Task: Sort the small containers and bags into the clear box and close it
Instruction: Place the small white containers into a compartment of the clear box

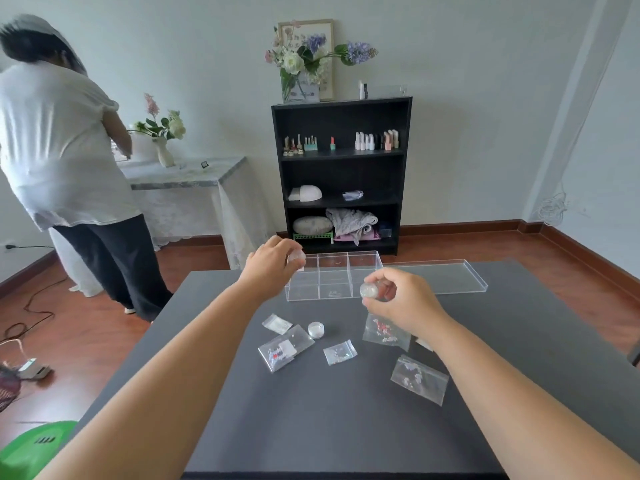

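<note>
Dark grey table (346,427) fills the near view, matte and flat, set on a reddish wood floor (104,327). Pale walls all round. Straight ahead, a black shelf (341,174) against the wall, little bottles lined on its top tier, folded cloth lower down, flowers (311,60) in a vase on top. Off to the left, a person in a white top (59,143) stands with back turned at a side table (187,178) draped in lace cloth.

Now the box (334,276): clear, open, at the far middle of the table, split by clear walls into compartments. Its lid (440,277) lies flat just beside it on the right, also clear.

Left hand (273,266) is up at the box's left end, fingers curled round a small clear jar (297,259); whether it sits over a compartment or just outside the wall, I cannot tell. Right hand (403,299) hovers near the box's right front corner, pinching a second jar (369,289) with glittery contents between thumb and fingertips.

On the table nearer in: a third jar (316,330) standing alone, white-lidded. Around it, clear zip bags lie apart: a tiny bag (277,323), a larger bag with red bits (285,348), a small middle bag (340,353), a bag under the right wrist (384,332), and a bag at the right (419,379).
</note>
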`<act>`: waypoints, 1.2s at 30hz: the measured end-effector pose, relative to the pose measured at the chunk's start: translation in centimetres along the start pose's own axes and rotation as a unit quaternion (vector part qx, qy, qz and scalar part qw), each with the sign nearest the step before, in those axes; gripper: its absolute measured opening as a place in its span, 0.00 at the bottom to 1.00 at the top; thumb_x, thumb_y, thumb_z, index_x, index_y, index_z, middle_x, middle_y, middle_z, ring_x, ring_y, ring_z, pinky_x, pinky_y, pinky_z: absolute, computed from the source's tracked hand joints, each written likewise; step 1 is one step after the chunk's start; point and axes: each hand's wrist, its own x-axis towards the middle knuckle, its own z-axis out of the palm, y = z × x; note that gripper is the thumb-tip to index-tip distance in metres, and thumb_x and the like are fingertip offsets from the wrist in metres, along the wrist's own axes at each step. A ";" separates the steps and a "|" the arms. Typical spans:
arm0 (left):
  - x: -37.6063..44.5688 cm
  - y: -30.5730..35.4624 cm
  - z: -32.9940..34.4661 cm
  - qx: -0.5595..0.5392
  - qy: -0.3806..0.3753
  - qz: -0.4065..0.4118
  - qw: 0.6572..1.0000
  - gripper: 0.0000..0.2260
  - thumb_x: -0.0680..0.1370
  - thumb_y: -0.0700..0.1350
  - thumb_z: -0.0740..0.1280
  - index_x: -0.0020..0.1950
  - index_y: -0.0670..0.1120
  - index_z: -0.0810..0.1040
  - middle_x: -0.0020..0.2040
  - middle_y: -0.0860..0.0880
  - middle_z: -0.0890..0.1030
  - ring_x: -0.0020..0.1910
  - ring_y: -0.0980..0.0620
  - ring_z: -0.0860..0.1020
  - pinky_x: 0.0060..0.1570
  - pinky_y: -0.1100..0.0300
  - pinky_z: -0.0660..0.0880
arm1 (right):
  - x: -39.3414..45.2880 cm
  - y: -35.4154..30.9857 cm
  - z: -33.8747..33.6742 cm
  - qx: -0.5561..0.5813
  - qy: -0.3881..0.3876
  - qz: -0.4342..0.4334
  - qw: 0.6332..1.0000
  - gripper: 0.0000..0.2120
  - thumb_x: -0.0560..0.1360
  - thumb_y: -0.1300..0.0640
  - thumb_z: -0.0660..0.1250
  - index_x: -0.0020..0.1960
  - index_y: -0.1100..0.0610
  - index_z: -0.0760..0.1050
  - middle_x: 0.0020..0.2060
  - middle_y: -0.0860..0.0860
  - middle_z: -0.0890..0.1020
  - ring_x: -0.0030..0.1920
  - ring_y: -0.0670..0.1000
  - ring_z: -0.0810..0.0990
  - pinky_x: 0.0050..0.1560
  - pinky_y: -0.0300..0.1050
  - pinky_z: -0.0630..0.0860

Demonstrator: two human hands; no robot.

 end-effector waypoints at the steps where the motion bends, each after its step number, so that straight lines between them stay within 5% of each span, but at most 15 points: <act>1: 0.9 -0.1 0.1 0.013 -0.022 0.000 1.000 0.13 0.78 0.54 0.62 0.60 0.53 0.75 0.57 0.50 0.75 0.55 0.48 0.75 0.57 0.49 0.69 | 0.8 -0.2 0.1 -0.005 -0.002 -0.007 1.000 0.11 0.66 0.51 0.74 0.47 0.42 0.77 0.36 0.44 0.79 0.35 0.40 0.75 0.34 0.34 0.70; 8: 4.5 -1.3 2.0 0.133 -0.107 -0.001 0.985 0.13 0.74 0.52 0.66 0.58 0.57 0.77 0.56 0.54 0.81 0.59 0.48 0.72 0.62 0.48 0.66 | 4.5 -0.2 2.2 -0.075 -0.035 -0.032 0.996 0.12 0.67 0.48 0.70 0.49 0.40 0.73 0.41 0.39 0.77 0.37 0.43 0.75 0.35 0.41 0.75; 16: 6.5 -1.5 3.6 0.250 -0.125 -0.011 0.960 0.05 0.72 0.51 0.68 0.47 0.56 0.78 0.46 0.51 0.79 0.55 0.46 0.68 0.54 0.52 0.64 | 6.8 0.6 4.3 -0.066 -0.020 -0.048 0.996 0.12 0.69 0.48 0.70 0.51 0.41 0.74 0.41 0.39 0.76 0.38 0.42 0.72 0.35 0.38 0.68; 23: 7.3 -1.7 4.1 0.304 -0.138 0.011 0.943 0.08 0.72 0.54 0.68 0.50 0.56 0.80 0.46 0.51 0.78 0.55 0.46 0.69 0.53 0.52 0.63 | 9.0 0.1 5.7 -0.093 -0.011 -0.064 0.994 0.10 0.71 0.51 0.70 0.53 0.48 0.79 0.47 0.46 0.74 0.51 0.48 0.69 0.47 0.45 0.69; 30: 6.9 -1.9 3.4 0.276 -0.100 0.035 0.955 0.07 0.74 0.49 0.65 0.47 0.54 0.83 0.49 0.53 0.78 0.54 0.47 0.70 0.53 0.56 0.68 | 12.6 -1.0 8.0 -0.054 -0.016 -0.044 0.997 0.12 0.71 0.47 0.70 0.53 0.48 0.80 0.44 0.47 0.72 0.46 0.47 0.72 0.39 0.43 0.68; 36: 3.8 -2.9 3.2 0.039 0.041 -0.050 0.997 0.10 0.75 0.48 0.65 0.54 0.56 0.81 0.55 0.51 0.76 0.56 0.46 0.72 0.53 0.53 0.70 | 14.1 -0.9 9.6 -0.114 -0.074 -0.051 0.989 0.11 0.70 0.46 0.71 0.51 0.46 0.80 0.41 0.46 0.71 0.50 0.48 0.68 0.42 0.44 0.68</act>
